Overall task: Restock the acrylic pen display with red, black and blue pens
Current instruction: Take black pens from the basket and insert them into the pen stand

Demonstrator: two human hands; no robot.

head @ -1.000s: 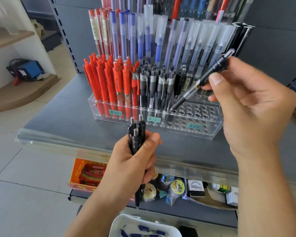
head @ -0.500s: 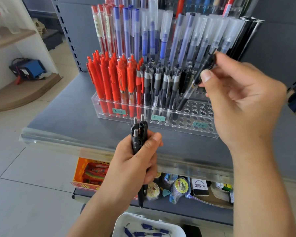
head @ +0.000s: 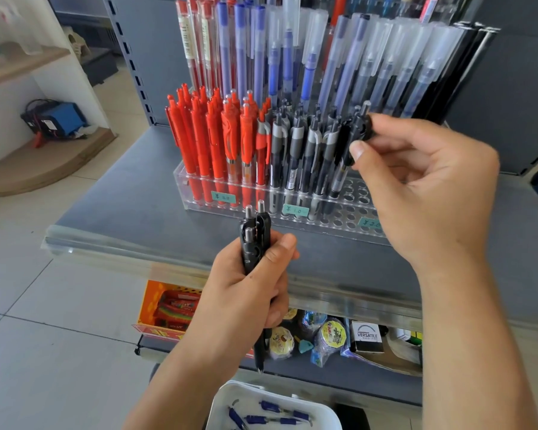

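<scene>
A clear acrylic pen display stands on the grey shelf. Red pens fill its left holes, and black and grey pens stand in the middle. Taller capped blue pens rise behind them. My right hand pinches the top of one black pen, which stands nearly upright with its tip down in a hole at the right end of the black row. My left hand grips a bunch of black pens upright in front of the display. Empty holes lie under my right hand.
The grey shelf has a clear plastic front lip. Below it a lower shelf holds an orange box and small packets. A white tray with blue pens sits at the bottom. A pegboard wall backs the shelf.
My right hand swung the black pen from a slant to nearly upright and lowered its tip into a hole beside the black pens. My left hand kept its bunch still.
</scene>
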